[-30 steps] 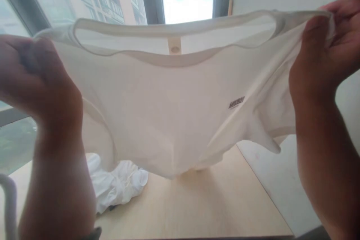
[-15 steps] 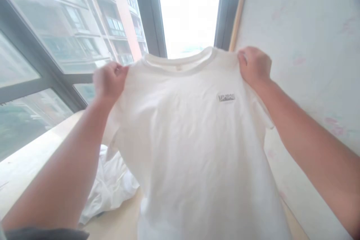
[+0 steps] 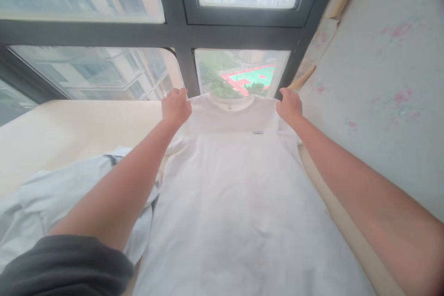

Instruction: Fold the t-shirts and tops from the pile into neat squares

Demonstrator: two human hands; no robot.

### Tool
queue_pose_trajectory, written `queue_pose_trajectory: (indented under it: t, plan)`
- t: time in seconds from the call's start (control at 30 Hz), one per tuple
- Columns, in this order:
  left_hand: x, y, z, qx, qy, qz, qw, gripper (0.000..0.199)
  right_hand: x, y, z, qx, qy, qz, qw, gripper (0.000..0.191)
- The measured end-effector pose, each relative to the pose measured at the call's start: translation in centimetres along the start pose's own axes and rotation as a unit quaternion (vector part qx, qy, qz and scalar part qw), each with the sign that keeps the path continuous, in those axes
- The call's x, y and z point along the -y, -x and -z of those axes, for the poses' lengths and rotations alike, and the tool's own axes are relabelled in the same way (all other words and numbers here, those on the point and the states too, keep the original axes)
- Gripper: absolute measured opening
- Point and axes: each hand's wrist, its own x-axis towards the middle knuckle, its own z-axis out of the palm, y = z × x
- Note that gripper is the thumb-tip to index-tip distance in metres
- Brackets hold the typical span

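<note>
A white T-shirt (image 3: 229,185) with a small dark print on its chest stretches toward me, collar at the far end. Most of its body lies flat on the pale surface, while the shoulder end is held up a little. My left hand (image 3: 176,107) is closed on the left shoulder. The shoulder on the right is pinched in my right hand (image 3: 290,105). Both arms reach far forward, and the cloth between the hands is drawn fairly taut. The lower hem is out of view.
Crumpled white clothing (image 3: 41,199) lies at the left, partly behind my forearm. The pale wooden surface (image 3: 86,122) runs up to a grey-framed window (image 3: 236,37). A wall with floral paper (image 3: 381,78) stands close on the right.
The T-shirt was hanging raised between my hands; it has come down and spread over the surface. Both hands have moved away and closer together, still gripping the shoulders. My view has tilted down.
</note>
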Motion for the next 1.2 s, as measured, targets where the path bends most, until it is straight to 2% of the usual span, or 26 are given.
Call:
queue_pose_trajectory:
  t: [0.1,0.17,0.27,0.33,0.43,0.6,0.8,0.97,1.07,1.2]
  plan:
    - [-1.9,2.7,-2.4,0.055,-0.005,-0.056,0.997,0.043,0.6,1.9,-2.0,0.038,-0.006,0.053,0.998,0.045]
    - [-2.8,5.9,-4.3,0.096,0.001,-0.090,0.991,0.044,1.1,4.2,-3.3,0.082,-0.012,0.081,0.993,0.046]
    - [-3.5,10.7,-6.7,0.125,0.005,-0.112,0.986,0.050,1.4,8.2,-4.8,0.140,-0.017,0.113,0.984,0.045]
    - [-3.4,13.0,-7.6,0.137,0.003,-0.112,0.984,0.053,1.4,10.7,-5.4,0.165,0.001,0.132,0.977,0.045]
    - [-2.7,14.9,-7.7,0.149,-0.001,-0.112,0.982,0.057,1.1,13.3,-5.5,0.181,0.047,0.146,0.972,0.049]
    - [-1.7,17.0,-6.3,0.170,-0.020,-0.101,0.980,0.061,0.9,15.6,-4.6,0.194,0.081,0.145,0.967,0.052]
    - [-1.6,18.6,-5.3,0.167,-0.033,-0.063,0.983,0.064,1.4,16.6,-3.9,0.206,0.091,0.116,0.967,0.053]
    - [-1.5,17.8,-5.7,0.169,-0.035,-0.060,0.983,0.065,1.0,15.4,-4.4,0.203,0.100,0.085,0.970,0.056]
    - [-0.7,17.0,-6.1,0.169,-0.034,-0.048,0.984,0.067,-0.6,13.9,-5.0,0.194,0.105,0.048,0.974,0.056]
    - [1.5,16.1,-6.3,0.153,-0.035,-0.042,0.987,0.065,-3.5,11.9,-5.6,0.173,0.100,0.016,0.980,0.055]
